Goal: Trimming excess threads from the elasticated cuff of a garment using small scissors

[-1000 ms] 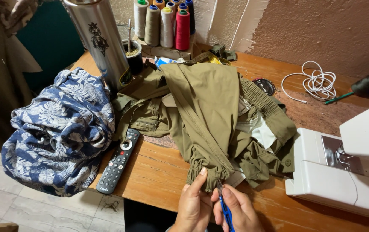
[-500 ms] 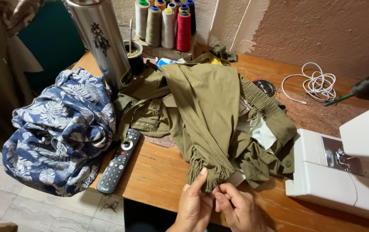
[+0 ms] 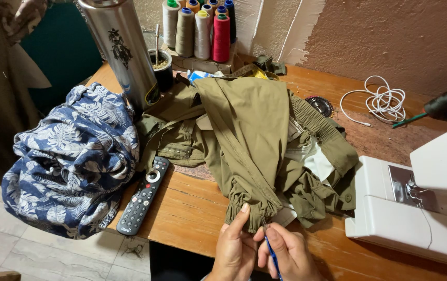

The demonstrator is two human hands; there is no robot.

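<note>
Olive green trousers (image 3: 254, 130) lie bunched on the wooden table (image 3: 192, 208), one gathered leg cuff (image 3: 249, 208) pointing toward me. My left hand (image 3: 234, 250) pinches the edge of that cuff with thumb and fingers. My right hand (image 3: 288, 255) is closed around a thin blue tool (image 3: 271, 252), its tip right at the cuff's hem. Both hands sit at the near table edge, touching each other.
A blue floral garment (image 3: 72, 161) hangs over the left table edge beside a black remote (image 3: 144, 195). A steel flask (image 3: 122, 49), a small cup, thread cones (image 3: 197, 26) and a white cable (image 3: 382, 101) stand behind. A white sewing machine (image 3: 421, 203) fills the right.
The blue tool in my right hand has shifted slightly at the cuff; my hands stay at the hem. The trousers and everything else have not moved.
</note>
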